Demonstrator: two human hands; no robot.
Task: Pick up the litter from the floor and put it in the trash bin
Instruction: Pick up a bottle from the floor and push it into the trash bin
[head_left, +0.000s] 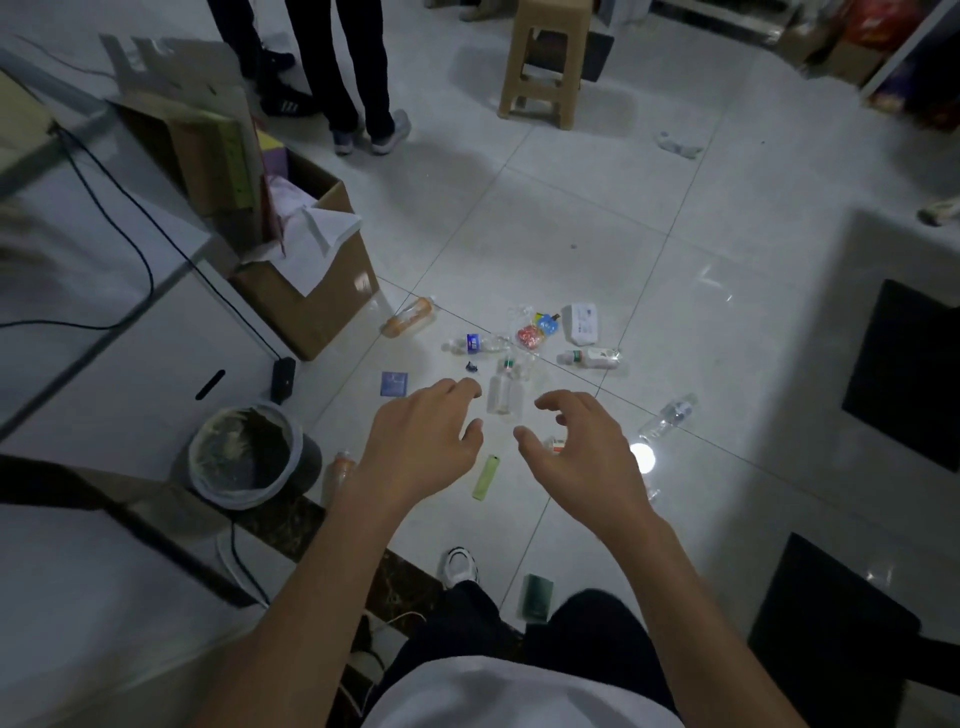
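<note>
Litter lies scattered on the white tiled floor. A clear plastic bottle (504, 392) lies between my two hands. My left hand (421, 441) and my right hand (582, 449) hover above the floor with fingers loosely curled, holding nothing. A green lighter (486, 477) lies below them. Farther off lie a blue-label bottle (475, 344), an orange bottle (409, 317), a white-capped bottle (589, 357), a white packet (583, 323), colourful wrappers (537, 330), a blue card (394, 384) and another clear bottle (669, 415). The lined trash bin (244, 457) stands at left.
An open cardboard box (311, 291) with paper stands behind the bin. A white cabinet (104, 364) with black cables is at left. Two people's legs (358, 78) and a tan stool (545, 57) are at the back. A green card (537, 597) lies by my shoe (460, 566).
</note>
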